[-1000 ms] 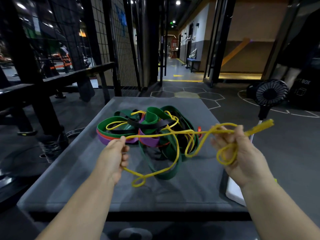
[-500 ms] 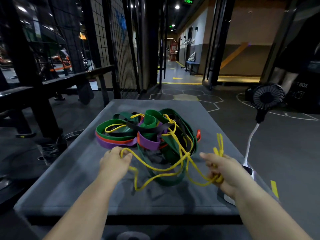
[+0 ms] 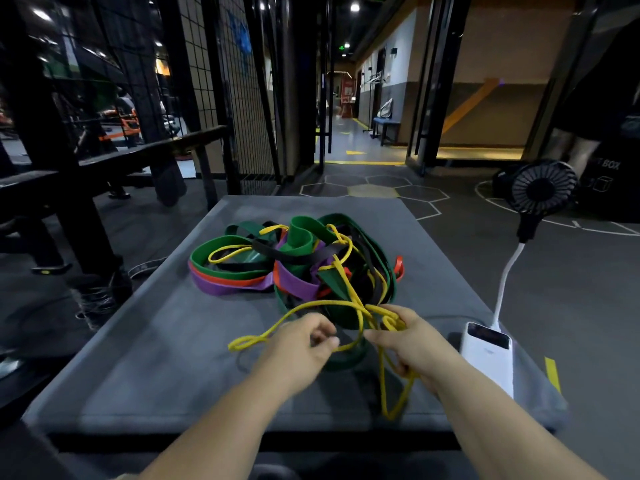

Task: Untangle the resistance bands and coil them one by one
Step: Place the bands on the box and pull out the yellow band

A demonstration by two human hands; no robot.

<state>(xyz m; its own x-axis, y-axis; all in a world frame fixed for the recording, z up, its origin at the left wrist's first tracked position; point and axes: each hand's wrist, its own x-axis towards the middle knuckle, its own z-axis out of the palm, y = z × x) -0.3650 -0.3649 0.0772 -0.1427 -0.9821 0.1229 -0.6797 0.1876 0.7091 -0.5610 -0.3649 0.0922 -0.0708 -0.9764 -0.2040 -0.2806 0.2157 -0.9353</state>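
While two hands grip, one yellow band loops.

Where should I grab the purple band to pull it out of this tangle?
Likely the purple band's left loop, pinched from the left across the bare mat. That end lies flat at the pile's outer edge under the orange band, while its right part is buried among the other bands.

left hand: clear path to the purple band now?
Probably yes: the purple band lies exposed on its near side, bare mat before it. But the left hand grips the yellow band and must release first.
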